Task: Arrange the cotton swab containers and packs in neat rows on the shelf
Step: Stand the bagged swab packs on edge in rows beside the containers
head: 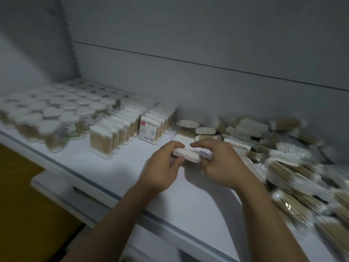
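**Pack of wooden-stemmed cotton swabs (pixel 187 155), flat and white, held over white shelf (pixel 94 167)**

The pack is taken at its left end by the left hand (pixel 164 167) and at its right end by the right hand (pixel 221 165). Each grip is closed on it, with the fingers curled over the top. It is held at the bare middle of the shelf; whether it touches the surface cannot be told through the blur. At the left, round clear containers with white lids (pixel 56 114) are ranked in rows. Just beside them, upright swab packs (pixel 113 135) are lined in rows, one row fronted by a red-labelled pack (pixel 149 132). At the right, a loose heap of swab packs (pixel 283 157) is piled against the grey back panel (pixel 188 44).
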A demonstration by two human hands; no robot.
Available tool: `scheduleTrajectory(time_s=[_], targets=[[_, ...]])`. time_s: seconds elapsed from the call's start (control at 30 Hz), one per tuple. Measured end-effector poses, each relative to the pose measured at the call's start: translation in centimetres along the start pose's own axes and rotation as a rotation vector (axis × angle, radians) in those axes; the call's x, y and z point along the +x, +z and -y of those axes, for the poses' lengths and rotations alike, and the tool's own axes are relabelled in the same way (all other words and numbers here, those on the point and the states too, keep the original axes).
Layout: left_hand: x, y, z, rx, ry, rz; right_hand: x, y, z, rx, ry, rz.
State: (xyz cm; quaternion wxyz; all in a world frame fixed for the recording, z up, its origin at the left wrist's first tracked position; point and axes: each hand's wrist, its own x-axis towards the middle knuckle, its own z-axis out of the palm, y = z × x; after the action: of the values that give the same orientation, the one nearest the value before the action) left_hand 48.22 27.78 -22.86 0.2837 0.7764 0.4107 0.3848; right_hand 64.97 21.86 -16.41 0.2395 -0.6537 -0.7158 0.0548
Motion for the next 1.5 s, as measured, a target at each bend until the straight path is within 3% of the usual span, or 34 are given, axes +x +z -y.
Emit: scheduleTrajectory(time_s=[0.17,0.3,0.37,0.47,0.53,0.63,0.77,0.97,1.27,1.5], targets=[[-1.2,-1.4,-1.1,-0.212,-0.059,-0.189,-0.1,0.9,0.6,0.191,-0.098,-0.103],[-2.0,-2.0,-2.9,-0.338,-0.094,-0.365,-0.1,1.3,2.0,0.403,-0.04,-0.257],[-2.7,-2.2,-3.2,-0.276,-0.067,-0.302,-0.3,1.3,2.7,0.556,0.011,-0.284],[-3.8,-2.1,-3.7,-0.244,-0.044,-0.123,-0.7,1.5,3.6,0.819,0.044,-0.167],[-4.0,-2.6,-4.0,-0.342,-0.113,-0.151,-0.7,1.7,3.8,0.899,0.018,-0.088],[-4.1,-3.8,-4.3,-0.387,-0.217,-0.237,-0.6,2.4,3.6,0.866,0.034,-0.095],[-4.5,-5.0,-4.0,-0.415,-0.263,-0.217,-0.6,2.7,3.6,0.818,0.085,-0.187],[-4.8,-5.8,-1.9,-0.266,-0.255,-0.192,-0.4,3.5,3.8,0.676,-0.024,-0.103],[-3.3,-8.3,2.0,0.042,-0.113,-0.183,3.1,4.9,5.0,0.409,0.076,-0.211],[-1.3,-8.0,3.6,0.369,0.055,-0.059,7.1,7.7,6.5,0.139,0.125,-0.256]])
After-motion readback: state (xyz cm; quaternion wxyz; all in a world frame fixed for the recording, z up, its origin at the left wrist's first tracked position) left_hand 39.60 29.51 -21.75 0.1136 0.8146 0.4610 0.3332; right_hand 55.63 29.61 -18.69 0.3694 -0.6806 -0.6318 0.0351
